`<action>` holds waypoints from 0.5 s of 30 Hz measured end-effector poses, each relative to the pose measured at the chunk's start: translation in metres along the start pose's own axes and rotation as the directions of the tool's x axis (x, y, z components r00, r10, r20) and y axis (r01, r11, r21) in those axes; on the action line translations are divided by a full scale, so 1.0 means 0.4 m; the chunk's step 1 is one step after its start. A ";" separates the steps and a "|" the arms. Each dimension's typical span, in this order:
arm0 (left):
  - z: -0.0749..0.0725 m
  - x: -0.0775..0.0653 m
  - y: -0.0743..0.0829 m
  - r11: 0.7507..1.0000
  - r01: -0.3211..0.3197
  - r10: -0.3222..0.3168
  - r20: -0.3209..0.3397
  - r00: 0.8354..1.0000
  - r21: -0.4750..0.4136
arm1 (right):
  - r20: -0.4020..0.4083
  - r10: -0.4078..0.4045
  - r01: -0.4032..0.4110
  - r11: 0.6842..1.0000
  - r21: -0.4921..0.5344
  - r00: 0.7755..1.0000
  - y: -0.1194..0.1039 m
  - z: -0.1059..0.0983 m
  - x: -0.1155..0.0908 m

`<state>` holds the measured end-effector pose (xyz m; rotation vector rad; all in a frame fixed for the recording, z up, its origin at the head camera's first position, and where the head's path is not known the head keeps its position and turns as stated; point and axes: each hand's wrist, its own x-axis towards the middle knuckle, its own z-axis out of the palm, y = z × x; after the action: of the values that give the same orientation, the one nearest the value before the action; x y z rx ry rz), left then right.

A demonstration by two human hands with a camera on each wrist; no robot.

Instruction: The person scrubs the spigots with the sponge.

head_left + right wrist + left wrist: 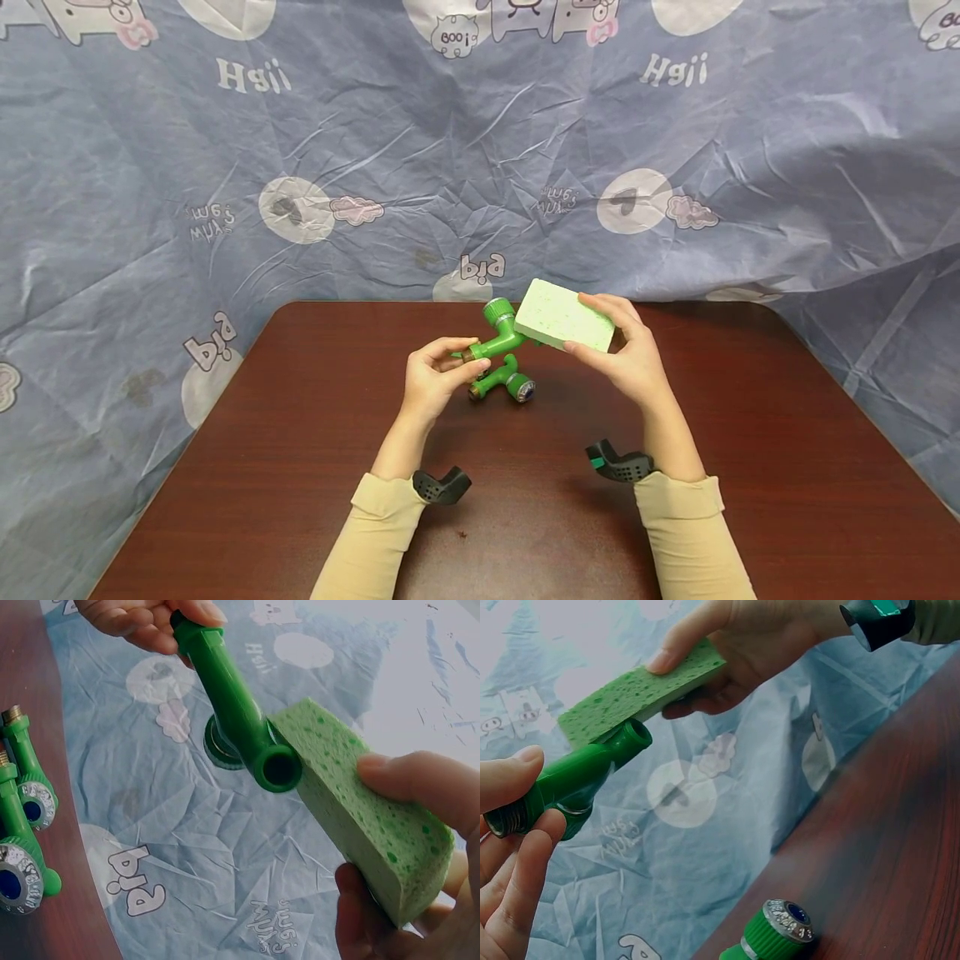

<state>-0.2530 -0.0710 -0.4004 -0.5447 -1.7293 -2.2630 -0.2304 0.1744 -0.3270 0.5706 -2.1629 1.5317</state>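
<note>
My left hand (433,382) pinches a green tap (507,337) by its threaded end, between thumb and fingers, above the table. The tap's open spout (279,769) faces the right wrist camera. A light green sponge (564,317) is in my right hand (636,360), with the thumb on one face and fingers on the other. The sponge lies along the tap near its spout and looks to touch it. Below, on the table, lie two more green taps; one tap (30,776) is beside the other tap (19,859), both with silver-rimmed knobs and blue centres.
A dark reddish-brown wooden table (300,467) stands under both hands. Behind it hangs a wrinkled blue-grey cloth (450,150) with printed cartoons. A black band is on each wrist, the left band (442,486) and the right band (621,463).
</note>
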 end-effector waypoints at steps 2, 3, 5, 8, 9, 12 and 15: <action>-0.002 0.001 0.002 1.000 -0.002 0.002 -0.004 1.000 -0.011 | -0.038 0.015 -0.016 1.000 -0.005 0.999 0.000 -0.004 0.001; -0.003 0.001 0.003 1.000 -0.003 0.003 -0.007 1.000 -0.015 | -0.055 0.020 -0.020 1.000 -0.008 0.998 0.002 -0.005 0.001; -0.005 0.001 0.005 1.000 -0.007 0.006 -0.012 1.000 -0.022 | -0.081 0.024 -0.025 1.000 -0.008 0.996 0.008 -0.008 0.002; -0.007 0.001 0.008 0.999 -0.011 0.011 -0.009 1.000 -0.038 | -0.111 0.038 -0.041 0.999 -0.023 0.993 0.041 -0.013 0.005; -0.008 0.001 0.008 0.999 -0.011 0.011 -0.008 1.000 -0.044 | -0.121 0.043 -0.048 0.998 -0.038 0.992 0.053 -0.014 0.006; -0.010 0.001 0.011 0.998 -0.009 0.009 -0.003 1.000 -0.070 | -0.135 0.070 -0.083 0.992 -0.093 0.988 0.089 -0.020 0.010; -0.010 0.001 0.013 0.995 0.001 -0.002 -0.006 1.000 -0.097 | -0.111 0.086 -0.101 0.986 -0.135 0.990 0.101 -0.023 0.009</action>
<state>-0.2517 -0.0761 -0.3968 -0.5559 -1.6244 -2.3569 -0.2550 0.1951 -0.3536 0.3390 -2.2223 1.4081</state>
